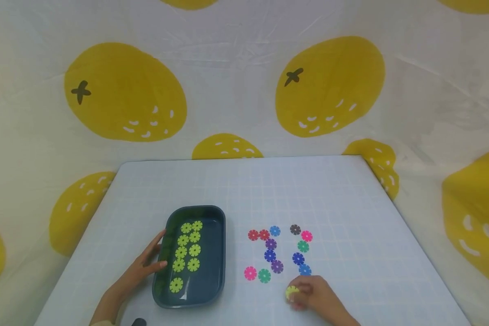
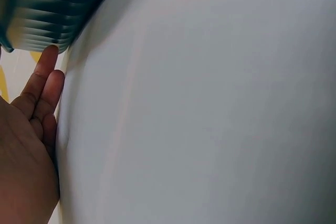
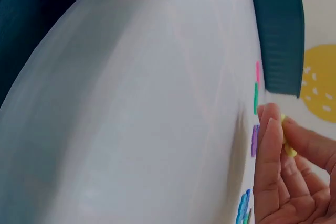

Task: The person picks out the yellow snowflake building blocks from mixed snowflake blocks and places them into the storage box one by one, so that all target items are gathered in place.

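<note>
My right hand pinches a yellow-green notched plastic disc between thumb and fingers, just over the table's near part. In the right wrist view only slivers of this disc show between the fingers. At the left, my left hand rests against the side of a dark blue tray, its fingers spread and the thumb at the rim. The left wrist view has its fingertips touching the tray's ribbed wall. Several yellow-green discs lie flat in the tray, mostly in two columns.
Right of the tray, notched discs form a curved row, including red, purple, green and pink ones. Another row runs from a dark grey disc to a blue disc, close beyond my right hand.
</note>
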Demonstrator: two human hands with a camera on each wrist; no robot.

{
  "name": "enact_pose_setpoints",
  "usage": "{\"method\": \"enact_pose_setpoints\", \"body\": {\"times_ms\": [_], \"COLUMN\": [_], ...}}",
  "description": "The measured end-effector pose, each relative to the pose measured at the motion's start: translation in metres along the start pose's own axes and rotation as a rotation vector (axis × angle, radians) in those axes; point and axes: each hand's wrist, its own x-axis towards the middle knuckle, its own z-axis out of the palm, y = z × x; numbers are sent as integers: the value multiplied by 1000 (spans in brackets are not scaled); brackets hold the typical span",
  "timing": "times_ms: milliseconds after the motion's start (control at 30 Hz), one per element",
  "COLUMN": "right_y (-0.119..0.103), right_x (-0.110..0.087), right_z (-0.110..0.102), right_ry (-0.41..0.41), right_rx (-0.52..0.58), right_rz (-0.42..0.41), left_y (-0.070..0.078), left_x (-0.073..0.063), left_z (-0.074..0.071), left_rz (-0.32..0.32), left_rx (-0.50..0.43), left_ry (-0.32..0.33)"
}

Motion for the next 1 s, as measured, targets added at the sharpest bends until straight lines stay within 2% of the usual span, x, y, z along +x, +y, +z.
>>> {"method": "enact_pose_setpoints", "body": {"times_ms": [233, 533, 733, 1000], "right_y": [3, -3, -10, -11], "right_x": [2, 5, 5, 4], "right_z": [-1, 2, 3, 2], "right_ry": [29, 86, 99, 76], "right_rx": [132, 266, 291, 357], "right_rz": [58, 142, 174, 196], "left_y": [0, 0, 1, -1], "left_x": [0, 0, 0, 2], "left_z": [0, 0, 0, -1], "left_rz": [3, 8, 4, -2], "left_rx": [-4, 11, 10, 9], "left_ry": [-4, 4, -1, 2]}}
